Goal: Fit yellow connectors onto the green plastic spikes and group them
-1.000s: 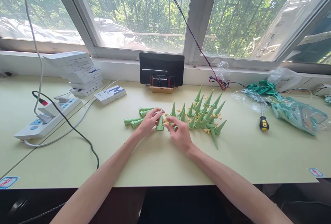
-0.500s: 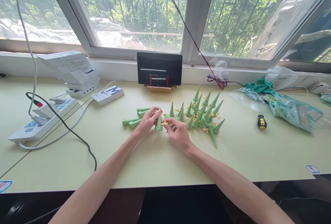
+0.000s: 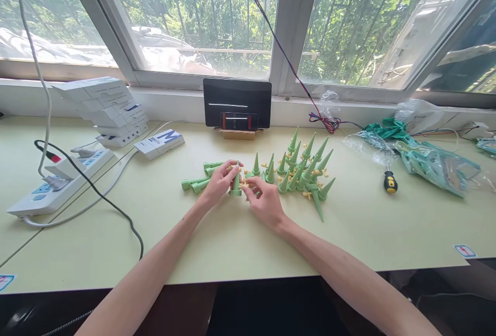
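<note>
I see an upright spike (image 3: pixel 236 185) between both hands: left hand (image 3: pixel 217 183) pinches it; right hand (image 3: pixel 264 202) pinches its yellow fitting (image 3: pixel 245 185).

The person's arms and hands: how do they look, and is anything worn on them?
Both the left arm and the right arm are bare as far as the picture shows: no sleeves. The left hand and the right hand carry no gloves, and no watch, ring or bracelet is visible.

2 hands (image 3: pixel 219 183) (image 3: pixel 265 202), 1 screwdriver (image 3: pixel 390 182), 1 tablet (image 3: pixel 237 99)
</note>
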The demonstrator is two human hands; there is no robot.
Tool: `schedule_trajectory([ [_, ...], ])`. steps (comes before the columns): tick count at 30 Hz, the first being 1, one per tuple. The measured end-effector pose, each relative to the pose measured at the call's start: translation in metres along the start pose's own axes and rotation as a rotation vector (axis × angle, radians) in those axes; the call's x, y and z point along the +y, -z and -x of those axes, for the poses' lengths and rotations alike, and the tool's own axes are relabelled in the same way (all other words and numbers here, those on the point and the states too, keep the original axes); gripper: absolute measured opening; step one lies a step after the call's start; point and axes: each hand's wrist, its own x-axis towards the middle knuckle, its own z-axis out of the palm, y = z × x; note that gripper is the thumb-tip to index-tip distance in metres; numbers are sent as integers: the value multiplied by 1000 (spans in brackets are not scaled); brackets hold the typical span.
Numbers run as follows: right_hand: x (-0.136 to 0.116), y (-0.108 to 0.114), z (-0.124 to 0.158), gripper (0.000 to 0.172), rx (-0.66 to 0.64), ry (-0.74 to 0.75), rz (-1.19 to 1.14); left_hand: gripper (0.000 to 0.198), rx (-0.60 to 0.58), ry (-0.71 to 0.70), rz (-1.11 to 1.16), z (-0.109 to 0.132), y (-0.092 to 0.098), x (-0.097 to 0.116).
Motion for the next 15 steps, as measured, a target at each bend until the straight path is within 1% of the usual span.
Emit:
schedule_trajectory([
  [5,0,-1,0,18,-8,0,-11,39,6,-21,-50,0,-1,0],
  [10,2,-1,0,15,-8,-16,-22,45,11,-74,-73,0,-2,-3],
  [15,5,-1,0,14,-10,-18,-36,48,6,-113,-144,-1,0,-4],
])
